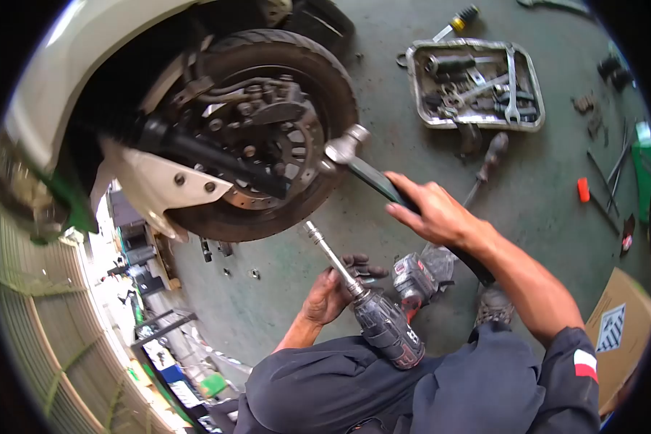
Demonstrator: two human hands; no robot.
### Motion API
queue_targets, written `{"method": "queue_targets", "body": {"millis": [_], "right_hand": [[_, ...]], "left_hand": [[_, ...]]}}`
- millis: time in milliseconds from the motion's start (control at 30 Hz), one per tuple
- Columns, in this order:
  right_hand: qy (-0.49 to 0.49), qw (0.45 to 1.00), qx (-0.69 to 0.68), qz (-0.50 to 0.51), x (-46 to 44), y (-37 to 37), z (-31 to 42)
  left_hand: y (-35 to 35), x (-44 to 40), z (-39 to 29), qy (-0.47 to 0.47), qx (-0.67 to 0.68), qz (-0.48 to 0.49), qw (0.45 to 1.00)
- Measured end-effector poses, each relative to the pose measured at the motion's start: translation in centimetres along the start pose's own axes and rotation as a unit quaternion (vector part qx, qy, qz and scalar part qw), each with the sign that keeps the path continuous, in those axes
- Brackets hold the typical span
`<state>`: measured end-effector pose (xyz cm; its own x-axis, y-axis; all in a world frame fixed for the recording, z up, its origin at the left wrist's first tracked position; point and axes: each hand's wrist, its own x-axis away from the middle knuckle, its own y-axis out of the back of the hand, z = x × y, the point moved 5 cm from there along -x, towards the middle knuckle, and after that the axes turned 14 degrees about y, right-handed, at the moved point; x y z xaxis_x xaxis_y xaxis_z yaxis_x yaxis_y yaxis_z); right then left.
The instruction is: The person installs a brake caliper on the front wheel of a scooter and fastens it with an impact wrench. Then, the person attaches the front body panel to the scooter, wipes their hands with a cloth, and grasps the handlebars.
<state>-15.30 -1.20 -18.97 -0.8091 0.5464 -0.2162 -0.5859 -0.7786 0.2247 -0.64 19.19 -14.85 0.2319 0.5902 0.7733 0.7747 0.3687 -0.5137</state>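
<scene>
So the right hand (441, 213) has its fingers closed round the dark handle of a hammer (347, 145), head up by the right edge of the tyre (343, 94), can't tell if they touch. Left hand (329, 295) is pretty grubby and sits behind the shiny extension bar (334, 260) of an impact wrench (387, 325), fingers poking out past the bar and slightly apart, though I can't tell how firmly they grip it. The wrench body is just over the person's legs, bar angled up toward the wheel. Another power tool (416, 278) is right beside it, and a metal tray (539, 119) of spanners and bits is on the floor (383, 188) farther up
</scene>
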Motion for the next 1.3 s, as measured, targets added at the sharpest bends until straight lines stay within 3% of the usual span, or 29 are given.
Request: {"method": "queue_targets", "body": {"millis": [33,200,233,300,367,433,533,633,733,767,867,900,933,1033,1067,1133,1300], "right_hand": [[-0.059,0.993,0.074,0.067,1.2,0.4,0.2],[-0.052,0.945,0.259,0.192,5.3,-2.0,-3.5],[-0.012,0.955,0.257,0.147,5.7,-2.1,-2.0],[0.038,0.948,0.278,0.152,6.9,-2.8,1.8],[0.144,0.943,0.111,0.278,9.6,-5.2,4.7],[0.155,0.931,0.041,0.328,13.5,-8.4,5.8],[0.179,0.934,0.039,0.306,14.0,-10.4,4.8],[0.205,0.953,-0.027,0.221,13.7,-12.2,3.1],[0.085,0.971,-0.163,0.151,14.4,-12.2,1.4],[-0.005,0.952,-0.289,0.105,14.5,-12.1,0.3],[-0.22,0.81,-0.541,-0.044,15.6,-11.7,-4.1],[-0.145,0.912,-0.385,-0.004,13.8,-9.5,-2.4],[-0.079,0.976,-0.201,0.016,12.0,-7.4,-0.6],[-0.025,0.999,0.021,-0.008,7.3,-2.7,7.0],[-0.1,0.988,-0.111,-0.045,8.5,-1.9,6.1],[-0.125,0.97,-0.195,-0.072,8.6,-1.1,6.8],[0.036,0.999,-0.01,-0.014,4.9,1.2,12.5]], "left_hand": [[0.3,0.3,0.5,-0.008,-0.025,-0.003,1.0],[0.6,0.9,1.2,-0.046,-0.111,-0.044,0.992],[0.3,1.0,1.0,-0.049,-0.123,-0.05,0.99],[-0.3,1.4,1.0,-0.054,-0.104,-0.056,0.992],[-0.1,1.3,1.1,-0.063,-0.104,-0.067,0.99],[-0.2,1.3,0.8,-0.066,-0.112,-0.071,0.989],[-0.4,1.1,0.4,-0.07,-0.12,-0.09,0.986],[-0.4,0.5,-0.3,-0.085,-0.094,-0.126,0.984],[-0.1,-0.1,-1.1,-0.095,-0.06,-0.151,0.982],[-0.2,-0.4,-1.3,-0.098,-0.044,-0.143,0.984],[-2.8,0.0,-3.1,-0.109,-0.001,-0.106,0.988],[-4.1,0.2,-4.2,-0.119,0.004,-0.102,0.988],[-5.4,0.2,-5.6,-0.14,-0.009,-0.079,0.987],[-7.9,0.0,-9.1,-0.192,-0.042,-0.051,0.979],[-8.4,0.1,-10.0,-0.207,-0.052,-0.049,0.976],[-8.7,0.4,-11.2,-0.213,-0.041,-0.038,0.975],[-7.9,0.4,-12.2,-0.228,-0.005,-0.03,0.973]]}}
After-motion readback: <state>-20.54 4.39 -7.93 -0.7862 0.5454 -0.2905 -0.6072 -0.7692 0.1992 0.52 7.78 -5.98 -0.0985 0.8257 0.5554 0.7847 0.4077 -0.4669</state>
